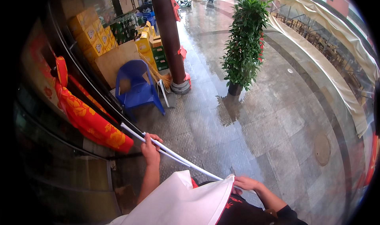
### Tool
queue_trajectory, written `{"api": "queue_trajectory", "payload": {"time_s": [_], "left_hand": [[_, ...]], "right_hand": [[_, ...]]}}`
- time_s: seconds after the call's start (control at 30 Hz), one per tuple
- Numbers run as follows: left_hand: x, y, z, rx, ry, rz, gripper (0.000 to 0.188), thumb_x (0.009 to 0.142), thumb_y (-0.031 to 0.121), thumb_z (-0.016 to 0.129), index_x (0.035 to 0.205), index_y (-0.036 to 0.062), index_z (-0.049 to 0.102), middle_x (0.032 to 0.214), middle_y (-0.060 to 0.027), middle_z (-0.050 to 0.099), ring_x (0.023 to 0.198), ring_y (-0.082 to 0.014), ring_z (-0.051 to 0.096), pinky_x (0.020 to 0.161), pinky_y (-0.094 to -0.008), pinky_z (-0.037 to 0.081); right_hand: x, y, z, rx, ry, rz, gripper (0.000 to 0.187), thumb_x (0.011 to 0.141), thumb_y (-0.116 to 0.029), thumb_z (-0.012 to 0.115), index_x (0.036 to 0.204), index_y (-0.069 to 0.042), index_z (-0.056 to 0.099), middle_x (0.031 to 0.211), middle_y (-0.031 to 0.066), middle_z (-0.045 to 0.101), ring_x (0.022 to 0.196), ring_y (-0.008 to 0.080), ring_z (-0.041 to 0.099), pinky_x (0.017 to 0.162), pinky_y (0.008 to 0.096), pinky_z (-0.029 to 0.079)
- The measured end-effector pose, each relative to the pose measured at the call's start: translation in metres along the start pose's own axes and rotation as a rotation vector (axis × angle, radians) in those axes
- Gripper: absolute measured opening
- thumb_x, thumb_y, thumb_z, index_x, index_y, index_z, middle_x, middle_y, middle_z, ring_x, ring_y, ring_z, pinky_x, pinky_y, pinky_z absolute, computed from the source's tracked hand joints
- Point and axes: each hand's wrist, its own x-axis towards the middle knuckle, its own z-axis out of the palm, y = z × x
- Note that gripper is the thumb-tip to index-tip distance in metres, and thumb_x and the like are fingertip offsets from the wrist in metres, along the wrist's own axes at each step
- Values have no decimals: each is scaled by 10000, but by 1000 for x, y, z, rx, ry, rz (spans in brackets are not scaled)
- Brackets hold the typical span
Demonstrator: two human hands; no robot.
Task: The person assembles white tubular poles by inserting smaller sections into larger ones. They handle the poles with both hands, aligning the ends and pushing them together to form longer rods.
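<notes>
My left hand [150, 150] is closed around thin white poles [170, 151], which slant from the door side down toward the right. Two lengths of pole lie close together there. A white cloth [170, 203] with a red edge hangs in front of my body, its top corner raised beside the pole. At that corner my right hand [246, 182] pinches the cloth's edge, with its fingertips partly hidden behind it. The pole runs to this corner, and a short white length shows past my right hand.
A blue plastic chair [136, 84] stands ahead on the left, near a straw broom [165, 79] and stacked yellow cartons [89, 35]. Red patterned cloth [93, 118] hangs from the glass door. Beyond are a brown column [168, 35], a leafy potted plant [244, 43] and wet stone paving [273, 134].
</notes>
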Motion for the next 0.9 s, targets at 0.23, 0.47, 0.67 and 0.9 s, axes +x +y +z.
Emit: {"api": "queue_trajectory", "payload": {"time_s": [0.23,0.47,0.67,0.9], "left_hand": [[13,14,4,-42,32,12,323,1025,327,497,822,80,543,750,-66,599,591,-176,644,388,-226,328],[39,4,-11,-5,176,51,341,929,346,671,751,105,508,621,-31,540,507,-145,573,376,-232,311],[49,-8,-16,-78,188,-270,337,908,391,673,804,93,554,726,-43,620,587,-148,609,412,-241,363],[44,-58,-56,-302,-337,-342,298,901,178,560,1157,34,609,1117,-122,680,883,-173,638,471,-239,400]], "right_hand": [[-19,-4,7,-58,116,15,375,1027,-377,475,945,-29,590,704,35,632,560,92,563,549,251,468],[-43,38,-6,82,136,-87,249,1005,-292,551,1081,-57,581,684,-33,545,590,55,476,527,227,385],[-50,-1,6,0,90,-59,296,1018,-318,509,1014,-60,653,686,-20,563,632,68,498,578,247,411],[-63,17,-2,-133,155,-15,321,1038,-317,459,1072,-81,674,674,-28,518,632,75,482,589,263,418]]}}
